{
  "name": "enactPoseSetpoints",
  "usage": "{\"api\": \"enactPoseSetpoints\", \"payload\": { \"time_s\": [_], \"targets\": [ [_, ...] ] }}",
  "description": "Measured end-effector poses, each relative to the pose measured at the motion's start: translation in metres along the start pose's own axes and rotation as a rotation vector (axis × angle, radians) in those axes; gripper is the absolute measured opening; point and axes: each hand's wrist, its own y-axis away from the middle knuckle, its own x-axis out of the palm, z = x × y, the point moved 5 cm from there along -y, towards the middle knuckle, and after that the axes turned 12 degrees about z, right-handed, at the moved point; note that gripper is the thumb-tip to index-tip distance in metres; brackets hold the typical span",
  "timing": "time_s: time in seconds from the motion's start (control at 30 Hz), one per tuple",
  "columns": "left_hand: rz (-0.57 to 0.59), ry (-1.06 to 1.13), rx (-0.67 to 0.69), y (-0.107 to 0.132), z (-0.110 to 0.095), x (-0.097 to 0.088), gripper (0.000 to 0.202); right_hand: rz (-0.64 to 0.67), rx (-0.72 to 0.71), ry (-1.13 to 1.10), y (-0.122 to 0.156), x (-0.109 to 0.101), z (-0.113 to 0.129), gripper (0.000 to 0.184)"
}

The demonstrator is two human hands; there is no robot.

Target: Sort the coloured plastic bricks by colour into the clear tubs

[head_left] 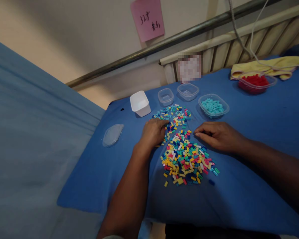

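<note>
A loose pile of small toy building bricks (186, 159) in yellow, red, white, green and blue lies on the blue cloth in front of me. My left hand (153, 132) rests at the left edge of a thinner spread of bricks (174, 116) behind the pile. Its index finger stretches out over them, while its other fingers are partly hidden. To the right of the bricks, my right hand (218, 135) rests on the cloth, fingers curled and tips close to the thumb. Whether it pinches a brick cannot be made out.
Behind the bricks stand a white tub (140, 103) and two clear containers (165, 97). A clear container of light-blue bricks (213, 106) stands behind my right hand. Farther right are a container of red bricks (255, 83) and a yellow cloth (271, 66). A clear lid (113, 135) lies left.
</note>
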Motion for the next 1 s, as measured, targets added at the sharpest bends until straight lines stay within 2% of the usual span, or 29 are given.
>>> {"api": "enactPoseSetpoints", "payload": {
  "time_s": [0.13,0.37,0.57,0.77,1.0],
  "targets": [
    [0.036,0.015,0.022,-0.006,0.001,0.0,0.039,-0.004,-0.001,0.0,0.0,0.0,0.0,0.021],
    [0.037,-0.006,-0.055,-0.005,0.0,-0.004,0.034,0.012,-0.01,0.027,0.0,0.0,-0.003,0.022],
    [0.054,0.019,-0.04,-0.004,-0.003,-0.005,0.031,0.007,-0.013,0.023,0.0,-0.001,-0.003,0.021],
    [0.055,0.014,0.029,-0.003,-0.009,-0.006,0.029,0.017,-0.004,0.056,0.0,0.0,-0.003,0.024],
    [0.051,0.02,0.176,-0.007,-0.012,0.0,0.031,0.021,0.017,0.043,0.001,-0.001,-0.002,0.024]
  ]
}}
